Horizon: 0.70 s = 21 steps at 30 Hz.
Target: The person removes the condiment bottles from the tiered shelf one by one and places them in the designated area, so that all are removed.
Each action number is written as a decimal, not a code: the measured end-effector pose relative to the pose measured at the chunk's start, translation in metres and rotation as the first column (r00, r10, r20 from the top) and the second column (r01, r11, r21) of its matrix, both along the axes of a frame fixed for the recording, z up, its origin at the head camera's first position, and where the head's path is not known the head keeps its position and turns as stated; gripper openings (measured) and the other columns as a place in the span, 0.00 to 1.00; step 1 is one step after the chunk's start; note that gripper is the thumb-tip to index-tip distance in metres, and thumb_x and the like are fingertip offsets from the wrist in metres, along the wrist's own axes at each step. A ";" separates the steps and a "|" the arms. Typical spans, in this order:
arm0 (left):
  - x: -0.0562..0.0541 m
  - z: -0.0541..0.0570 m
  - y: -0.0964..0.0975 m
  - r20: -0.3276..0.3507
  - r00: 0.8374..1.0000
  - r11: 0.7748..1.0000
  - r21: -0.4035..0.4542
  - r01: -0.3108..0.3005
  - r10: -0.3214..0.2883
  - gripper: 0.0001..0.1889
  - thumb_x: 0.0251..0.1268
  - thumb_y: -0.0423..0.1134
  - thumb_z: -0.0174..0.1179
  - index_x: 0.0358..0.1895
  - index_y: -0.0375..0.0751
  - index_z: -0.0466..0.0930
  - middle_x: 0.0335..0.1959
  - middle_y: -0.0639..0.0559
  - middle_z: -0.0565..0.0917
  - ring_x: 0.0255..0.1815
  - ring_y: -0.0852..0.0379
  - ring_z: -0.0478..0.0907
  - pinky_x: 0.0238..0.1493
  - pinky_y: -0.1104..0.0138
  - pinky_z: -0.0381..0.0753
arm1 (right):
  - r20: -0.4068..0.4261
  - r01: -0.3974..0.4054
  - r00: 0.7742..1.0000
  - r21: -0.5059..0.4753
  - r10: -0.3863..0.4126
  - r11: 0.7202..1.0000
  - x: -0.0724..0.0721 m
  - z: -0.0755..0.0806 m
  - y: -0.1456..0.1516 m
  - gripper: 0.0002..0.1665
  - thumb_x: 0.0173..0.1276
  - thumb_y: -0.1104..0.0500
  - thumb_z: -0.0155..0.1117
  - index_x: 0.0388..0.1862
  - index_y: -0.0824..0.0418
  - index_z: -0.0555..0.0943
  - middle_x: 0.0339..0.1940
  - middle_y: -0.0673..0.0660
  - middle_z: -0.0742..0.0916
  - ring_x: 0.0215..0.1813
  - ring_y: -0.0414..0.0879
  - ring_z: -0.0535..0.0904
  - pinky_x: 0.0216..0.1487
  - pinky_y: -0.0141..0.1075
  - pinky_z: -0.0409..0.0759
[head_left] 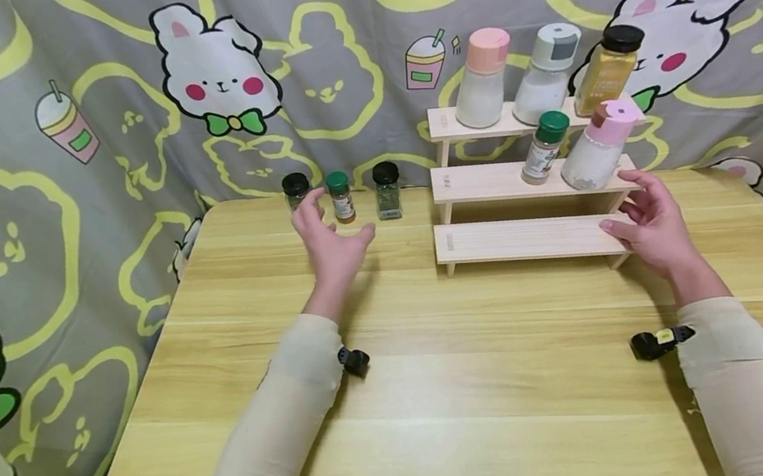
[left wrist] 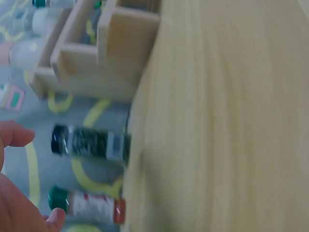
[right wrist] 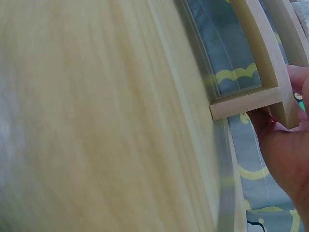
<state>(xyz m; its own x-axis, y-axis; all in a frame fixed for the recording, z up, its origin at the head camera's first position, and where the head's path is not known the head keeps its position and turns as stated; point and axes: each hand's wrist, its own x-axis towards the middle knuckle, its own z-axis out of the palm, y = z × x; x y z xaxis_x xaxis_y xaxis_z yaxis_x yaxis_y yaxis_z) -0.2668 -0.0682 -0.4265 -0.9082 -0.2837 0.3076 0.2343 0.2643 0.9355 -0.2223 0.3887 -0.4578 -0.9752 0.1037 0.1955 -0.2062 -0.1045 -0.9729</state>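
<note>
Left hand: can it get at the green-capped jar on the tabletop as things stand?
Probably yes. The left hand, empty and open, is close to the green-capped jar; nothing shows in the way, and the black-capped jar to its right stands apart.

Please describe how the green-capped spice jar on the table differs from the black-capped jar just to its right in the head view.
The green-capped spice jar shows a whitish label and a reddish bottom; the black-capped jar looks mostly dark green. The black-capped jar also looks broader than the green-capped spice jar. Both stand upright on the table, caps on.
</note>
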 end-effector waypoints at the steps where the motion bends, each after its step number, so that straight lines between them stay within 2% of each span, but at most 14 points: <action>1: 0.001 0.002 0.005 -0.009 1.000 1.000 -0.007 0.015 -0.015 0.47 0.41 0.28 0.78 0.68 0.45 0.62 0.66 0.42 0.58 0.65 0.45 0.63 0.60 0.61 0.74 | 0.000 -0.001 1.000 -0.003 0.001 1.000 0.000 0.000 0.000 0.48 0.56 0.90 0.57 0.71 0.55 0.68 0.59 0.58 0.77 0.58 0.47 0.77 0.34 0.29 0.83; 4: 0.002 0.007 0.019 -0.035 0.998 0.998 -0.021 0.055 -0.055 0.47 0.42 0.28 0.79 0.68 0.45 0.62 0.65 0.41 0.60 0.62 0.48 0.63 0.58 0.67 0.73 | -0.001 -0.003 1.000 -0.006 0.003 1.000 0.000 0.001 0.000 0.48 0.56 0.90 0.58 0.71 0.55 0.68 0.59 0.57 0.77 0.58 0.46 0.77 0.34 0.29 0.83; 7: 0.002 0.014 0.033 -0.050 0.995 0.996 -0.031 0.089 -0.091 0.46 0.42 0.29 0.79 0.67 0.46 0.62 0.63 0.43 0.62 0.60 0.51 0.64 0.58 0.68 0.72 | 0.000 -0.005 1.000 -0.016 0.005 1.000 0.001 0.001 0.000 0.48 0.56 0.90 0.58 0.71 0.55 0.69 0.58 0.57 0.78 0.57 0.46 0.77 0.33 0.29 0.83; 12: 0.005 0.026 0.057 -0.090 0.983 0.987 -0.011 0.162 -0.162 0.46 0.41 0.27 0.78 0.67 0.42 0.63 0.63 0.43 0.63 0.62 0.44 0.65 0.60 0.59 0.74 | -0.005 -0.016 1.000 -0.047 0.016 0.999 0.000 0.001 0.000 0.49 0.55 0.91 0.57 0.70 0.56 0.69 0.58 0.58 0.78 0.57 0.46 0.78 0.34 0.30 0.83; 14: 0.005 0.031 0.066 -0.105 0.977 0.983 -0.009 0.184 -0.184 0.46 0.40 0.27 0.77 0.67 0.42 0.63 0.62 0.43 0.64 0.62 0.41 0.65 0.60 0.58 0.74 | -0.007 -0.022 1.000 -0.059 0.022 0.998 0.000 0.000 0.001 0.49 0.55 0.91 0.56 0.71 0.56 0.69 0.58 0.58 0.78 0.57 0.45 0.78 0.35 0.31 0.84; 21: 0.004 0.048 0.099 -0.071 0.968 0.970 -0.061 0.237 -0.241 0.47 0.42 0.31 0.79 0.68 0.49 0.63 0.59 0.53 0.64 0.58 0.59 0.64 0.58 0.68 0.73 | -0.010 -0.026 1.000 -0.055 0.025 0.998 -0.001 -0.001 0.003 0.49 0.55 0.92 0.55 0.71 0.57 0.68 0.59 0.58 0.77 0.59 0.47 0.77 0.35 0.31 0.84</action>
<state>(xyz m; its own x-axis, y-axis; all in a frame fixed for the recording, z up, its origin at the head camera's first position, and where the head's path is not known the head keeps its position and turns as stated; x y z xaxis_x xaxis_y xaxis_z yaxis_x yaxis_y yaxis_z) -0.2630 0.0312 -0.3787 -0.9206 -0.0433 0.3881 0.3676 0.2390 0.8987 -0.2231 0.3914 -0.4589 -0.9759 0.0897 0.1990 -0.2115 -0.1628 -0.9637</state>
